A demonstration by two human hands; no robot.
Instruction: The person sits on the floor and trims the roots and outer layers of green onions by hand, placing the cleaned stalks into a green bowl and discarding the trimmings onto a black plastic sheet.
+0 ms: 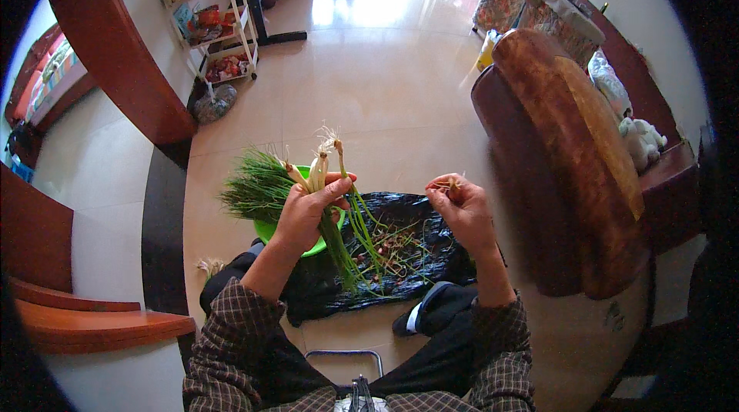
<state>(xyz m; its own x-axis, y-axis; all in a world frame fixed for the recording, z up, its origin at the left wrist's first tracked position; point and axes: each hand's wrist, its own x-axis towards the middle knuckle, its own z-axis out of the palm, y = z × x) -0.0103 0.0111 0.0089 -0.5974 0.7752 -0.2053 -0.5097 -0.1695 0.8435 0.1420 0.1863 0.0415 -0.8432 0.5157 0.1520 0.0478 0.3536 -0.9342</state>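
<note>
A bunch of scallions (319, 172) is held in my left hand (309, 210), white root ends up, green leaves hanging down over a black plastic sheet (312, 296). Apart from it, to the right, my right hand (462, 210) pinches a small brownish scrap of peel or root (453, 188) between its fingers. Behind my left hand stands a bright green basin (265, 231), with a large bundle of green scallion leaves (254, 184) lying over it. Loose trimmings (398, 247) are scattered across the plastic sheet.
More scallion roots (211, 266) show beside my left leg. At the right stands a brown leather sofa (554, 169). A white rolling shelf (245, 19) and a tied plastic bag (215, 103) are at the upper left. A metal stool bar (346, 352) lies between my legs.
</note>
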